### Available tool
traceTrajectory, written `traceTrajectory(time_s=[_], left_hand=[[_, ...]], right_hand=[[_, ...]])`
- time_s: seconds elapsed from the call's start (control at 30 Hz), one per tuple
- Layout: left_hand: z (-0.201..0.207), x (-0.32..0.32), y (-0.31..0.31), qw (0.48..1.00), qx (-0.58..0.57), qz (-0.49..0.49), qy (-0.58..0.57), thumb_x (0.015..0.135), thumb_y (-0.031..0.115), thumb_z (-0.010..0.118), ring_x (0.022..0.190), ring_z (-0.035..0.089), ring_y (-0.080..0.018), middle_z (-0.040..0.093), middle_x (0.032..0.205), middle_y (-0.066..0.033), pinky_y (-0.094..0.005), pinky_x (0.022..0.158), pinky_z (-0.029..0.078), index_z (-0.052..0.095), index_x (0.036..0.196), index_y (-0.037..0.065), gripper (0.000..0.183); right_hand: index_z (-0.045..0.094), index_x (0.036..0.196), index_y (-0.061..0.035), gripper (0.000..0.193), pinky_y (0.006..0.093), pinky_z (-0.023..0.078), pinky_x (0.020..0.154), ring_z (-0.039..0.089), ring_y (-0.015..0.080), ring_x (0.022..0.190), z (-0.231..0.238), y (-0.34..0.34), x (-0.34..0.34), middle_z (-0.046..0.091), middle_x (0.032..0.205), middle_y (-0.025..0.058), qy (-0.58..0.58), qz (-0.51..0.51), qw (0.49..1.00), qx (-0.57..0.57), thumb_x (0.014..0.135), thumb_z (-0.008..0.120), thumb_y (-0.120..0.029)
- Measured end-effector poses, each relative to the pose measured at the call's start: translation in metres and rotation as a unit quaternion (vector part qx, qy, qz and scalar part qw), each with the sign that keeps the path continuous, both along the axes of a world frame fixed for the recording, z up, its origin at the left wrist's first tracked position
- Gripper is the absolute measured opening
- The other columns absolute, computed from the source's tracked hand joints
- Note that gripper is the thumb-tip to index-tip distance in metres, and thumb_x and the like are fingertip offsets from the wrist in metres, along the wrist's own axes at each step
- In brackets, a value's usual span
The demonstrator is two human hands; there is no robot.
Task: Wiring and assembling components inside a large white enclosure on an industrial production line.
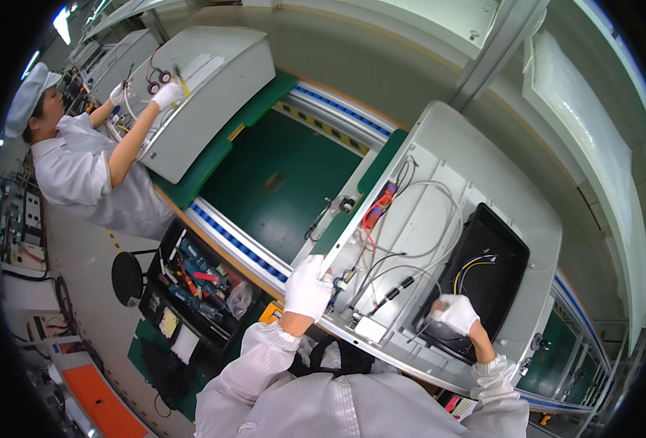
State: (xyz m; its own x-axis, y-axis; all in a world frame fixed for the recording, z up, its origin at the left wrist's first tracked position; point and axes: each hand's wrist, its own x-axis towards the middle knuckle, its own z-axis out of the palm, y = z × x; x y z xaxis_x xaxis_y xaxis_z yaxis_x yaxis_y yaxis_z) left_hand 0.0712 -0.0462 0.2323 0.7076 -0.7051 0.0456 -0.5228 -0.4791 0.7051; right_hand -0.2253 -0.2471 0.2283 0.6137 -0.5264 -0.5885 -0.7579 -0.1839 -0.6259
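A large white open housing [505, 146] lies on the line in front of me, with grey cables [451, 219] looped inside. My left hand [308, 288], in a white glove, is closed on the housing's near left rim. Beside it are small connectors and thin wires [346, 281]. My right hand [456, 315], also gloved, is low in a black tray [509, 252] inside the housing. Its fingers are curled beside a greyish, blurred item, and I cannot make out what they hold. Yellow, blue and black wires [473, 269] lie in the tray, just beyond that hand.
A red tool-like item [379, 208] lies at the housing's left wall. An open black case of tools [195, 281] stands to the left. Farther left, a co-worker [97, 168] works in another white housing [221, 87]. A blue roller track [243, 244] edges the line.
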Motion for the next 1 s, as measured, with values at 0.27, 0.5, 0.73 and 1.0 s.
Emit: traceTrajectory(time_s=[0.27, 0.5, 0.73, 1.0], left_hand=[[0.003, 0.001, 0.0, 1.0, 0.005, 0.012, 0.016, 0.082, 0.011, 0.06, 0.086, 0.061, -0.0366, 0.063, 0.092, -0.0143, -0.0442, 0.075, 0.05, 0.061, 0.102, 0.009, 0.021], [0.005, 0.001, -0.002, 0.999, 0.008, 0.031, 0.031, 0.081, 0.009, 0.063, 0.082, 0.062, -0.0362, 0.063, 0.09, -0.0148, -0.0395, 0.072, 0.051, 0.063, 0.1, 0.008, 0.018], [0.008, 0.0, -0.003, 0.999, 0.012, 0.031, 0.019, 0.081, 0.008, 0.064, 0.081, 0.063, -0.0336, 0.063, 0.088, -0.0138, -0.0377, 0.073, 0.051, 0.064, 0.099, 0.008, 0.019], [0.009, -0.001, -0.005, 0.998, 0.025, 0.045, 0.042, 0.08, 0.009, 0.065, 0.082, 0.063, -0.0336, 0.063, 0.091, -0.0137, -0.0371, 0.074, 0.051, 0.065, 0.1, 0.008, 0.02]], right_hand=[[0.068, 0.091, -0.006, 0.014, 0.0318, 0.051, 0.07, 0.065, 0.0173, 0.076, -0.025, 0.029, 0.166, 0.067, 0.083, 0.0071, -0.183, 0.399, 0.886, 0.151, 0.08, 0.071, -0.014], [0.072, 0.086, -0.007, 0.01, 0.0295, 0.049, 0.065, 0.063, 0.0141, 0.069, -0.039, 0.035, 0.214, 0.068, 0.076, 0.0032, -0.081, 0.578, 0.778, 0.232, 0.077, 0.071, -0.012], [0.074, 0.09, -0.007, 0.016, 0.0317, 0.05, 0.067, 0.066, 0.017, 0.075, -0.05, 0.039, 0.221, 0.071, 0.081, 0.0057, -0.083, 0.6, 0.745, 0.28, 0.076, 0.069, -0.014], [0.074, 0.092, -0.0064, 0.018, 0.0319, 0.05, 0.069, 0.066, 0.0176, 0.078, -0.052, 0.037, 0.222, 0.072, 0.086, 0.0069, -0.06, 0.581, 0.743, 0.326, 0.077, 0.069, -0.016]])
